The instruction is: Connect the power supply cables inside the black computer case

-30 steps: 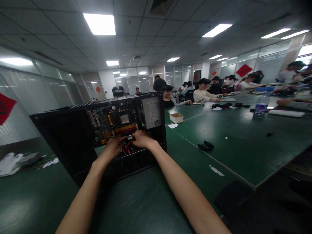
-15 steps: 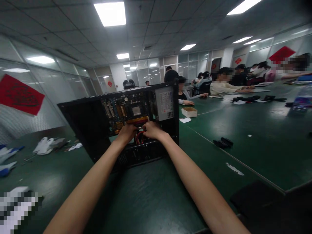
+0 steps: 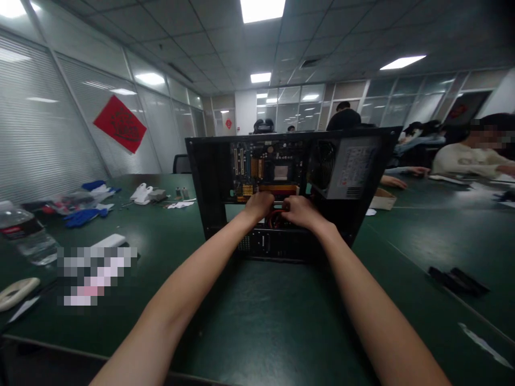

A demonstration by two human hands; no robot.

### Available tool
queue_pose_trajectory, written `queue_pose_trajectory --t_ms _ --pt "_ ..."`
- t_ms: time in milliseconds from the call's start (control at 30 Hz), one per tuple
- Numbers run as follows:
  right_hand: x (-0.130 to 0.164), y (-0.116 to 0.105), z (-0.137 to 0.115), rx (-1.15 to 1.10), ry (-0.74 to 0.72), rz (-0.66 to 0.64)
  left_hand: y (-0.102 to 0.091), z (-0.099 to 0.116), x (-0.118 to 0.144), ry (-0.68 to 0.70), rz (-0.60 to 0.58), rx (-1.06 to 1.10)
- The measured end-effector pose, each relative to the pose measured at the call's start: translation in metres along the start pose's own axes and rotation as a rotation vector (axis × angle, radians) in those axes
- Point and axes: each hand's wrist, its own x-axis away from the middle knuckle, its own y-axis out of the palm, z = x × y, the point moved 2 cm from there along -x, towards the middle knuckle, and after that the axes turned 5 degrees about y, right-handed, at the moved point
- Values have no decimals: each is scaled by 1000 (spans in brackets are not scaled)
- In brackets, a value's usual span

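Computer case [image 3: 217, 177], black and with its side open, is standing on the green table [image 3: 257, 316] straight ahead of the person, showing its motherboard [image 3: 265, 166] and, to the right of that, a grey power supply [image 3: 354, 169]. Both bare arms are reaching into the case. The left hand [image 3: 260, 205] is sitting just below the motherboard's lower edge with its fingers curled inward; what they are closing on is hidden. The right hand [image 3: 302, 210] is lying just beside it, also curled, and its fingers are touching a bundle of red cables [image 3: 276, 219] looping between the two hands; whether it is truly gripping them I cannot tell.

Left of the case, small white parts [image 3: 142, 193] and blue gloves [image 3: 86, 215] are lying on the table, and further left a clear plastic bottle [image 3: 26, 236] is resting near the table's edge. Right of the case, a small cardboard box [image 3: 382, 199] is sitting close behind its corner, and black pieces [image 3: 456, 280] are lying well apart toward the near right. Beyond the case, other people are sitting along the table's far right side, a sleeve and hand [image 3: 396, 181] of one resting on it.
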Motion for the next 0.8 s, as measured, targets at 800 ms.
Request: queue_pose_trajectory --t_ms 800 --pt "-11 12 14 36 -181 218 10 -8 4 93 39 51"
